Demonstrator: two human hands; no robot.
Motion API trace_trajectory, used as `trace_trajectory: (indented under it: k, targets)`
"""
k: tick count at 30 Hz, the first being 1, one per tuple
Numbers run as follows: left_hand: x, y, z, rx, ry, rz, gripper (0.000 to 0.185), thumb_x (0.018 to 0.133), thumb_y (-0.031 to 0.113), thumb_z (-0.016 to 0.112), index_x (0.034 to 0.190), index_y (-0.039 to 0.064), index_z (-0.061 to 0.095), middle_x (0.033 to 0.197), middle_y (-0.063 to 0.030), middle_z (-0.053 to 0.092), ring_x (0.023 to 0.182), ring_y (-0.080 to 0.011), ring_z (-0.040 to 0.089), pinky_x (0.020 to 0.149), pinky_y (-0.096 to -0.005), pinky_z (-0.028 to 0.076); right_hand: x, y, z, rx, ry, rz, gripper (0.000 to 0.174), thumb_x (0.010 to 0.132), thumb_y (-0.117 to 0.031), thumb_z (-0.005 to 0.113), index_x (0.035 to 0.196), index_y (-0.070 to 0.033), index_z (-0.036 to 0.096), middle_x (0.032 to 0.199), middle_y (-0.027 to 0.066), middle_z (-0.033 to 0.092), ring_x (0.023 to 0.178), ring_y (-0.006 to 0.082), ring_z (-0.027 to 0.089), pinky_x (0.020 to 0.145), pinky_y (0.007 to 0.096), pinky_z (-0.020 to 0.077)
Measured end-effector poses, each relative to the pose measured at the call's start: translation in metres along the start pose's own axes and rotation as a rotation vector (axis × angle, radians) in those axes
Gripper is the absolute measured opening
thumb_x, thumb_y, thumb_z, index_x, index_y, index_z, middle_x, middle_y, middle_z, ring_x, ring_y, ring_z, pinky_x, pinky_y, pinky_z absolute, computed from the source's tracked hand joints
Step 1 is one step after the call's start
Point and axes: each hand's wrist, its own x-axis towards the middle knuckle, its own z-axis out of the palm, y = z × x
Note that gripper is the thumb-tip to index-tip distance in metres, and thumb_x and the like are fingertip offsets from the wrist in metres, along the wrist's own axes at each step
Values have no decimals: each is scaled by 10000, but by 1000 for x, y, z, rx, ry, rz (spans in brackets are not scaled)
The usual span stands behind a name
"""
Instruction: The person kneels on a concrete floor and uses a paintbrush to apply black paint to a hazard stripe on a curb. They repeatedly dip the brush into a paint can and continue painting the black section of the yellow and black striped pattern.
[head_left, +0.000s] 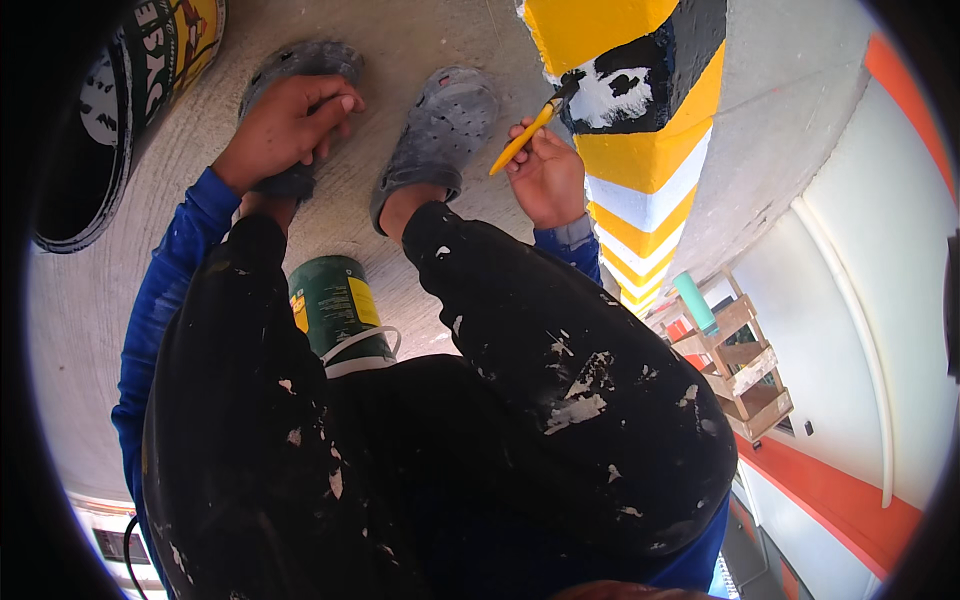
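My right hand (549, 169) grips a paintbrush (525, 142) by its yellow handle. Its dark bristles touch a painted curb (649, 161) with yellow, black and white bands. Black paint surrounds and partly covers a white patch (600, 97) on the curb. My left hand (296, 124) hangs above one grey clog (319, 60), fingers loosely bent, holding nothing. An open paint bucket (176, 45), black inside, stands at the upper left.
A green paint can (337, 307) with a white handle is between my legs. The other grey clog (450, 112) rests on the concrete floor (420, 307) near the curb. A wooden rack (739, 360) and a white pipe (855, 300) are at the right.
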Motion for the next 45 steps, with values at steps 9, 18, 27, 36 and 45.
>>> trace_trajectory:
  k: [9,18,27,36,45]
  targets:
    - [0,-2,1,-1,1,4,278,1071,228,511,1109,9,677,797,-21,659,574,-67,588,489,-225,462,1,1,5,60,-36,19,210,1080,-121,422,1221,-34,550,1091,105,603,849,176,506,792,314,449]
    - [1,-1,0,-12,-1,11,259,1050,213,523,1100,13,680,791,-32,666,572,-74,598,489,-237,470,1,-1,4,61,-38,12,214,1073,-103,407,1224,-33,542,1084,109,598,844,182,498,788,321,442]
    - [1,-1,0,11,-11,14,279,1070,232,508,1122,15,675,809,-28,665,587,-70,592,495,-225,463,-1,-1,14,67,20,-1,223,1086,-118,375,1229,-40,529,1075,110,586,823,174,472,776,328,431]
    - [1,-3,0,-7,3,11,258,1048,208,520,1100,15,683,792,-32,671,567,-73,600,492,-238,475,-1,-1,11,41,20,1,224,1086,-125,379,1218,-41,538,1070,100,588,819,166,477,775,328,433]
    - [1,-3,1,16,2,4,283,1072,246,513,1127,21,676,792,-26,660,576,-67,585,489,-224,460,-5,-3,13,32,2,4,226,1088,-126,377,1225,-42,536,1072,104,593,825,165,482,780,326,437]
